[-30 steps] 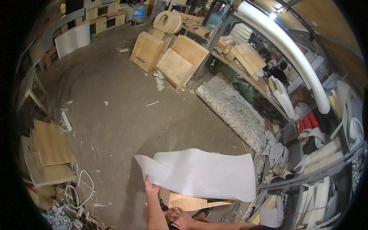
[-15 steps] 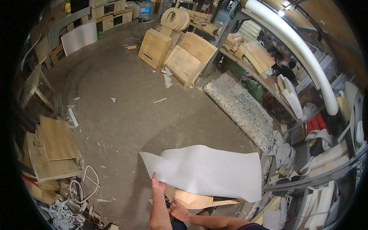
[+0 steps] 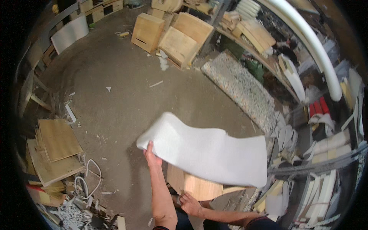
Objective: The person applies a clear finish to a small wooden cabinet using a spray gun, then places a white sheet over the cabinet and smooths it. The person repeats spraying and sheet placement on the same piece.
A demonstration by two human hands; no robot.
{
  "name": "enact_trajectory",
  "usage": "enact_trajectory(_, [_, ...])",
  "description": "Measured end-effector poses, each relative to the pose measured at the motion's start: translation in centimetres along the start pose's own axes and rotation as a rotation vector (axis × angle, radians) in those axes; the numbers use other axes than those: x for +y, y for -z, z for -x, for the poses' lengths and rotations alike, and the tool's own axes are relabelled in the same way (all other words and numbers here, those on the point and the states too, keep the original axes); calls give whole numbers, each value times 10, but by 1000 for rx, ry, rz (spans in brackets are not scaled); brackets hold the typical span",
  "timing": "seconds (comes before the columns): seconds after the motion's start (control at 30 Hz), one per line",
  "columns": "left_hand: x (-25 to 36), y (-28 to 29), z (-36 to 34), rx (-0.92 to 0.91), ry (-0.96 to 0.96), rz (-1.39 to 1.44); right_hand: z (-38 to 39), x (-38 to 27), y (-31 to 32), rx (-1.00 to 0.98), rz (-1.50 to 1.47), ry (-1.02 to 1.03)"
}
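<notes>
My left hand (image 3: 152,153) is closed on the left end of a thin white padding sheet (image 3: 211,153), raised above a light plywood piece (image 3: 199,188). The sheet's left end bends up and its right part lies over the plywood, hiding much of it. My right hand (image 3: 191,204) is lower, with curled fingers at the plywood's lower left edge, around something dark that I cannot make out.
Plywood sheets (image 3: 57,140) and white scraps lie at the left. Wooden boxes (image 3: 147,30) stand at the back. A speckled foam slab (image 3: 237,88), a loaded shelf (image 3: 264,53) and foam strips (image 3: 320,191) line the right. A white roll (image 3: 322,53) is above.
My left hand has moved up and forward with the sheet's left end, which now bends higher and uncovers more plywood. My right hand stays low at the plywood's edge. The view has shifted.
</notes>
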State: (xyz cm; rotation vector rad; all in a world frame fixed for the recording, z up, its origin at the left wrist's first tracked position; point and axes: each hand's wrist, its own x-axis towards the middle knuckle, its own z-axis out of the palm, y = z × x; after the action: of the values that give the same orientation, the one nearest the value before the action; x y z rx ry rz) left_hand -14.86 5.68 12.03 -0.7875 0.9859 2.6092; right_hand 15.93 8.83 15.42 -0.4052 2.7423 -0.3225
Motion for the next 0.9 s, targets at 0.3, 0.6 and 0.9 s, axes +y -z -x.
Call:
enact_trajectory(0.3, [73, -146, 156, -457, -384, -273, -65, -28, -92, -62, 393, 46])
enact_trajectory(0.6, [-34, -184, 283, -936, -438, -404, 16, 44, 33, 356, -1076, -405])
enact_trajectory(0.9, [-242, -292, 481, -2016, -539, -981, 340, 248, 54, 1014, -1214, -943])
